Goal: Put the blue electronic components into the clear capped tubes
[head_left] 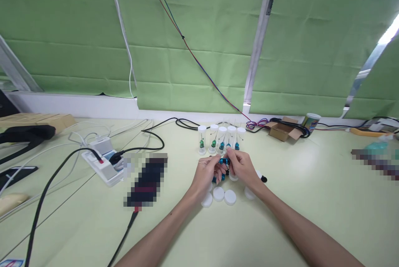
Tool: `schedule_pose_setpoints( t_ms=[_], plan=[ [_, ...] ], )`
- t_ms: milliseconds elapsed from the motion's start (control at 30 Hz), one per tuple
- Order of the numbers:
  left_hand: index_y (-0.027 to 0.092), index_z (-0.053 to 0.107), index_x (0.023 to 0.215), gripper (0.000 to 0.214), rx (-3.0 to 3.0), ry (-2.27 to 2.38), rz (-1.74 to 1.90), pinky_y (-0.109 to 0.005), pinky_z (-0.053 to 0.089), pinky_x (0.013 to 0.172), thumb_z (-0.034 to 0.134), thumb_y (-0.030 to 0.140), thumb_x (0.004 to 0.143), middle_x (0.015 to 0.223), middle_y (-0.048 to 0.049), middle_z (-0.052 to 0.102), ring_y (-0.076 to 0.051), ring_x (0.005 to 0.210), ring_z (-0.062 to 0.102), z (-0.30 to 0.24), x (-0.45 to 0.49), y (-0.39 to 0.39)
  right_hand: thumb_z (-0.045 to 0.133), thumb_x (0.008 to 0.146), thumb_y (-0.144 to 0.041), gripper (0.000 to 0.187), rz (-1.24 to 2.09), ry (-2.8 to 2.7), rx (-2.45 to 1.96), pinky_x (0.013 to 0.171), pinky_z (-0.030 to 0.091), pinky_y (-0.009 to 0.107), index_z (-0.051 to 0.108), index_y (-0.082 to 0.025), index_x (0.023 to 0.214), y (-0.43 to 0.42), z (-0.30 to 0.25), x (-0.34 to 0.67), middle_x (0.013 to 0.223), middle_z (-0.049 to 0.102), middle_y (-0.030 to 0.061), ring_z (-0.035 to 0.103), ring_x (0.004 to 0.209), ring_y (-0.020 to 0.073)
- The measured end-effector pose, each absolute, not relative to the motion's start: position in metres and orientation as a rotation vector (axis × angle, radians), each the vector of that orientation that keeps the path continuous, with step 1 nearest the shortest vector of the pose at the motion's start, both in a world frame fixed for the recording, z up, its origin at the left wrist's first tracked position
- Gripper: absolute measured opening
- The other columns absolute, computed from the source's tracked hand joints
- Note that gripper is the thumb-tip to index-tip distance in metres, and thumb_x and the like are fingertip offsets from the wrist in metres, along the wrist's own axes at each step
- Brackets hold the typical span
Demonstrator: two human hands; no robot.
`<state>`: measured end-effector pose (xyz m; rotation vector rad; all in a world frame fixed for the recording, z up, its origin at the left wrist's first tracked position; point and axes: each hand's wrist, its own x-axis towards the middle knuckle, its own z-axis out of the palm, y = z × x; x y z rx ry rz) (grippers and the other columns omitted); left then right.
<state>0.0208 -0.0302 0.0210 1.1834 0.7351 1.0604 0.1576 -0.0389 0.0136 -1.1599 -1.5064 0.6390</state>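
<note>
My left hand [206, 172] and my right hand [242, 166] meet over the table, fingers closed around a small shiny blue metallic piece [223, 161]. A thin pale strand sticks out left of my left fingers. Partly hidden beneath the hands lies another blue piece [218, 179]. Just behind them stand several clear tubes with white tops, among them a left-hand tube [202, 139] with a small green piece and thin wire inside; others hold blue ones. Loose white round caps [218, 194] lie in front of my hands. A small black piece [264, 179] sits beside my right wrist.
At left, a phone-like dark device [146, 181], blurred out, lies with a cable near a white power strip [104, 163]. Black cables run along the back. An open cardboard box [282, 129] and a can [311, 122] stand at back right. Green blinds [193, 80] hang behind.
</note>
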Motion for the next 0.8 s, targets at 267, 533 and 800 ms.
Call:
schedule_pose_setpoints(
  t_ms=[267, 533, 800],
  plan=[
    [0.013, 0.062, 0.057, 0.038, 1.109, 0.782, 1.157, -0.024, 0.035, 0.039, 0.062, 0.047, 0.073, 0.054, -0.0042, 0.059, -0.010, 0.040, 0.048, 0.0214, 0.0177, -0.0274, 0.049, 0.087, -0.054, 0.035, 0.770, -1.532, -1.076, 0.037, 0.028, 0.021, 0.053, -0.020, 0.080, -0.0429, 0.0166, 0.1566, 0.041, 0.041, -0.0077, 0.034, 0.035, 0.0088],
    [0.012, 0.062, 0.058, 0.038, 1.147, 0.753, 1.106, -0.022, 0.033, 0.038, 0.062, 0.047, 0.075, 0.055, -0.0049, 0.060, -0.010, 0.038, 0.047, 0.0209, 0.0182, -0.0286, 0.046, 0.089, -0.055, 0.040, 0.733, -1.556, -1.069, 0.039, 0.031, 0.022, 0.050, -0.020, 0.069, -0.0431, 0.0163, 0.1563, 0.041, 0.042, -0.0062, 0.037, 0.036, 0.0095],
    [0.012, 0.060, 0.056, 0.041, 1.222, 0.719, 1.057, -0.022, 0.032, 0.039, 0.058, 0.046, 0.080, 0.050, -0.0034, 0.056, -0.009, 0.037, 0.046, 0.0156, 0.0197, -0.0291, 0.041, 0.090, -0.057, 0.051, 0.656, -1.539, -1.138, 0.044, 0.034, 0.024, 0.049, -0.019, 0.057, -0.0395, 0.0135, 0.1572, 0.041, 0.044, -0.0034, 0.039, 0.038, 0.0106]
  ],
)
